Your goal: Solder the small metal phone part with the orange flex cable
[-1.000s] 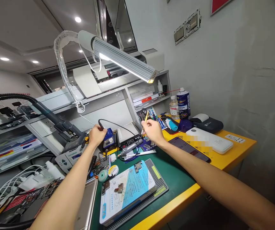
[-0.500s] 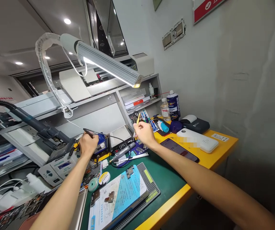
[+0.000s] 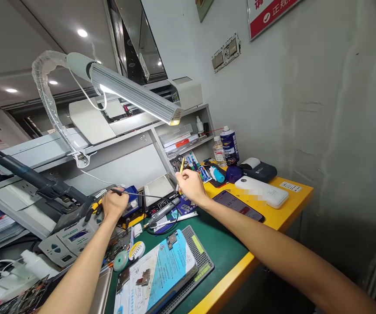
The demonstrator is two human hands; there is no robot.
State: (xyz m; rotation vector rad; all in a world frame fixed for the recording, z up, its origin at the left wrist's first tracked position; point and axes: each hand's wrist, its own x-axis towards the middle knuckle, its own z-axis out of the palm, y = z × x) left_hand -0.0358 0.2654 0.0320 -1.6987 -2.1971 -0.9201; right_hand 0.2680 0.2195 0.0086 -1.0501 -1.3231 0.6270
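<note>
My left hand is closed round a black corded soldering-iron handle next to a blue stand at the back of the bench. My right hand pinches a thin yellow tool, held upright above a grey pen-shaped tool and a dark station box. A blue and white printed plate with small circuit parts on it lies on a grey mat in front of both hands.
A long lit lamp hangs over the green and yellow bench. A dark phone, a white case, bottles and a black printer stand at right. Equipment boxes and cables crowd the left.
The view has swung right and up, so everything shifted left. My left hand has drawn the iron handle down and to the left. My right hand keeps the yellow tool upright.
</note>
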